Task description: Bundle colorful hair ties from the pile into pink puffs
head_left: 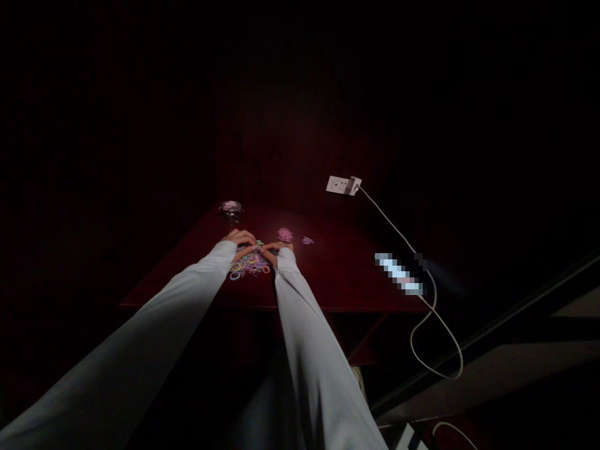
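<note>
A loose pile of small coloured elastic hair ties [250,267] lies on the dark red table, mostly purple and pink with some yellow, green and blue rings. Over its far left part is my left hand [240,239], its fingers curled and the thumb brought in towards them. My right hand [277,250] reaches in from the other side, index finger and thumb drawn together near the left fingertips. Whatever sits between the fingertips is too small to make out. Just beyond the right hand are a round pink heap of bands [285,234] and a smaller purple heap [307,240].
A clear jar [231,209] stands at the table's back left. On the back panel is a white socket [342,185] with a plugged-in charger. Its white cable [391,220] loops past the table's right edge, near a bright, pixelated object [398,273].
</note>
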`<state>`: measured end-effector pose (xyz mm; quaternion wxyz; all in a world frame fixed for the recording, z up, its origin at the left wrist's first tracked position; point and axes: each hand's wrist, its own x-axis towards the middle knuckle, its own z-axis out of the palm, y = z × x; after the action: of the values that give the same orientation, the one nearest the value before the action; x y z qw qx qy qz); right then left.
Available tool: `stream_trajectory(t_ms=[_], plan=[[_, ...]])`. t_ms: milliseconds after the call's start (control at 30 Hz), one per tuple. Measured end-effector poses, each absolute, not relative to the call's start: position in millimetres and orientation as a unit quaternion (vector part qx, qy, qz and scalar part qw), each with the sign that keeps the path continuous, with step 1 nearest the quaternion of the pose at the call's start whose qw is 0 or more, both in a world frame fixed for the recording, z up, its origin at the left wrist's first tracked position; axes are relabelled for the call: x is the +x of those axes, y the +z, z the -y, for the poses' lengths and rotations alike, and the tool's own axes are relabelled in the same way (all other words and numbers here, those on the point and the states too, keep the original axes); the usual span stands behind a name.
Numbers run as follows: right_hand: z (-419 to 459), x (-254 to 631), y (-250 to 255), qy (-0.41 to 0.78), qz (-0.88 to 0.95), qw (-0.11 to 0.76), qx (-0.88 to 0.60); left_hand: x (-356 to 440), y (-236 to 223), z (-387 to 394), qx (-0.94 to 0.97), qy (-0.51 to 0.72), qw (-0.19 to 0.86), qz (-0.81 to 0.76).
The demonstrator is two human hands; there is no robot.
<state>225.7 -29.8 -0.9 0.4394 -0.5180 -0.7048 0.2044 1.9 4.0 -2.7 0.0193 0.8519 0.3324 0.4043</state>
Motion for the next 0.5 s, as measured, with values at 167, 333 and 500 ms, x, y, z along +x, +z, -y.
stream_trajectory(t_ms=[167, 333, 500], plan=[[33.0, 226.9, 2.0, 0.207, 0.704, 0.433, -0.524, 1.2, -2.1, -2.5, 0.852, 0.399, 0.023, -0.338], [33.4, 226.7, 2.6, 0.211, 0.708, 0.427, -0.522, 2.0, -0.9, -1.0, 0.85, 0.399, 0.021, -0.342], [29.4, 225.7, -1.3, 0.198, 0.705, 0.43, -0.528, 4.2, 1.4, 0.8, 0.849, 0.394, 0.028, -0.351]])
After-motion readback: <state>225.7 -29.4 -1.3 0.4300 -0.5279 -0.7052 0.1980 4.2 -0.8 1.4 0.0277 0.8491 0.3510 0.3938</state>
